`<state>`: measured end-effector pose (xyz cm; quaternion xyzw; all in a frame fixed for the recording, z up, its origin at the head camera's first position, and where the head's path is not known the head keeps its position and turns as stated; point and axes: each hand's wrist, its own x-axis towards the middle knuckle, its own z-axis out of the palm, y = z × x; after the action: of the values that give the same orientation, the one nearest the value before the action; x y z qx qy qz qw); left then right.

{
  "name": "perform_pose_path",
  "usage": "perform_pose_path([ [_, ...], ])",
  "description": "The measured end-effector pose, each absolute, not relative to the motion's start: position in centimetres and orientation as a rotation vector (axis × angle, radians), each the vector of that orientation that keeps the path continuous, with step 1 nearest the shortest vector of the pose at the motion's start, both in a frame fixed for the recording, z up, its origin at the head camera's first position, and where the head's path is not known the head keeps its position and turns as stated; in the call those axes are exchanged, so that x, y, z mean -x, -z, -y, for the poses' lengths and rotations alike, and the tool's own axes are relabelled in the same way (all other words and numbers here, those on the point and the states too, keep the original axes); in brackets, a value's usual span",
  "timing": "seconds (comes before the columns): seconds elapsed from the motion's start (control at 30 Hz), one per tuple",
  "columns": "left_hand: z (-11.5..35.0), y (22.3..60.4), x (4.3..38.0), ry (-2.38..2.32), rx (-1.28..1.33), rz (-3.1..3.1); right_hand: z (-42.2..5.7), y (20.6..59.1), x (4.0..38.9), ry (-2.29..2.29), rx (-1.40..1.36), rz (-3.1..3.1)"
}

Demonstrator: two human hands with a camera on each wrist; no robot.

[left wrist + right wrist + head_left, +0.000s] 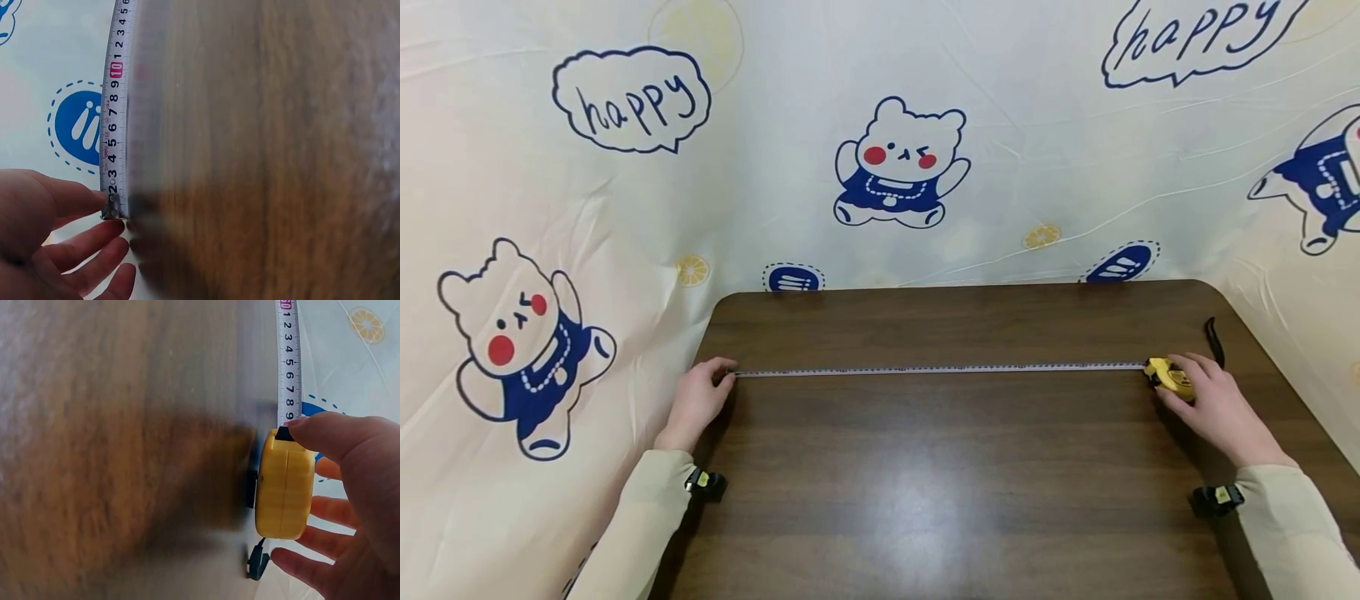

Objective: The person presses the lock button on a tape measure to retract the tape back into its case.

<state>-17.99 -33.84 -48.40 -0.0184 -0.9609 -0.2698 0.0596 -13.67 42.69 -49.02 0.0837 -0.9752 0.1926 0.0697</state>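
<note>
A yellow tape measure lies at the right of the brown table, its white blade drawn out straight across to the left. My left hand pinches the blade's free end near the table's left edge. In the left wrist view the thumb meets the metal end hook, with the index fingertip just below it. My right hand grips the yellow case. The right wrist view has its thumb at the black blade slot, and numbers just past 60 show there. A black wrist strap trails from the case.
The brown wooden table has rounded far corners. Behind it and along both sides hangs a pale cloth printed with bears and "happy" bubbles. Both wrists carry small black devices over cream sleeves.
</note>
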Motion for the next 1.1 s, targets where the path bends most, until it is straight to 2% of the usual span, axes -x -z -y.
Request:
perform_pose_path([
  [0.53,34.7,48.5,18.0,0.779,0.091,2.914,-43.7,49.2,14.6,-0.580,-0.302,3.005],
  [1.1,34.6,48.0,17.5,0.712,0.097,2.948,-44.5,49.3,15.1,-0.581,-0.561,2.947],
])
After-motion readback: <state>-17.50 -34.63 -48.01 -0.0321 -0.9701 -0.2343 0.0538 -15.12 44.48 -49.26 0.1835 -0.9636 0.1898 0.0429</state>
